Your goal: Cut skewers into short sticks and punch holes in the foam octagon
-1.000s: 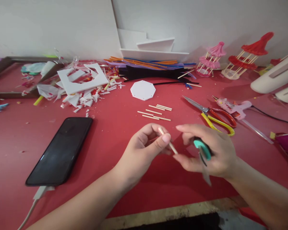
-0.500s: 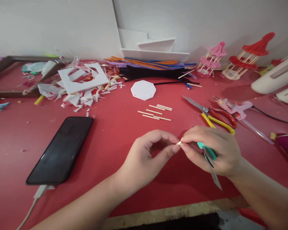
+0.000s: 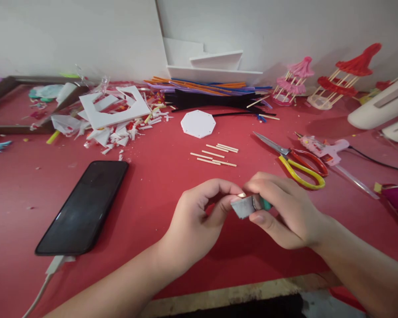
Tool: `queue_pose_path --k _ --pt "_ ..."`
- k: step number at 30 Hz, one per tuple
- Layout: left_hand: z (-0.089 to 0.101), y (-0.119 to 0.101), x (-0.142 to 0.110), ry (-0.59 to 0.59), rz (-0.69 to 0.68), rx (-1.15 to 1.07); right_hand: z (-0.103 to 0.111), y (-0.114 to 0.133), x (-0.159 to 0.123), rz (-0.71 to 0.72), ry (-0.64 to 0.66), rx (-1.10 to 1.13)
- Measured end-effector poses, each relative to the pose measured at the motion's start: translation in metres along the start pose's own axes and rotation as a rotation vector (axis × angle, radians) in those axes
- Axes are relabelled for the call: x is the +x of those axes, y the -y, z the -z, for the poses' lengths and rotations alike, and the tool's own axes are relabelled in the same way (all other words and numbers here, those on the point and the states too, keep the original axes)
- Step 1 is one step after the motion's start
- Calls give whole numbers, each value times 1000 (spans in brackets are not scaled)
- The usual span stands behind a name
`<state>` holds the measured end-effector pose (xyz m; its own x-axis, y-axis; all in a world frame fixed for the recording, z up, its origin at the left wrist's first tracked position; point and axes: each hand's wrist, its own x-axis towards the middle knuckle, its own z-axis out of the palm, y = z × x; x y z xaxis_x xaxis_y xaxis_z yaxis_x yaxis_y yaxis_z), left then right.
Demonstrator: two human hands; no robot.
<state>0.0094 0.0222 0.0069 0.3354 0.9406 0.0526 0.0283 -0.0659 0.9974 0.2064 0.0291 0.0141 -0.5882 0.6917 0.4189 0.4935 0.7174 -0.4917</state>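
Observation:
Between its thumb and index finger, my left hand (image 3: 202,212) pinches a short pale wooden stick (image 3: 242,194); only a small end shows. My right hand (image 3: 285,212) grips a knife (image 3: 243,206) with a teal handle and a wide grey blade. The blade points left, at my left fingertips, close beside the stick end; whether they touch I cannot tell. Beyond my hands, several cut wooden sticks (image 3: 212,154) lie in a loose group on the red table (image 3: 152,185). Behind them is a white octagonal foam board (image 3: 198,123) with small holes near its edge.
A phone (image 3: 82,207) with a cable lies left. Red-and-yellow scissors (image 3: 293,159) and a pink glue gun (image 3: 325,150) are at right. White foam scraps (image 3: 116,110), pipe cleaners (image 3: 205,86) and small pink (image 3: 292,81) and red (image 3: 343,77) stick models line the back.
The knife has swung up in my right hand, from pointing down toward me to pointing left beside the stick. My right fingers have let go of the stick; my left hand keeps it.

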Motion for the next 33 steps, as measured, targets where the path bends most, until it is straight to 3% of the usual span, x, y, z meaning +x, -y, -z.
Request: queue_pose_path --k 10,33 --pt "0 1 0 -3 -6 7 0 5 1 -41 40 -72" --pt "1 -1 1 2 -29 -2 0 7 1 -69 42 -10"
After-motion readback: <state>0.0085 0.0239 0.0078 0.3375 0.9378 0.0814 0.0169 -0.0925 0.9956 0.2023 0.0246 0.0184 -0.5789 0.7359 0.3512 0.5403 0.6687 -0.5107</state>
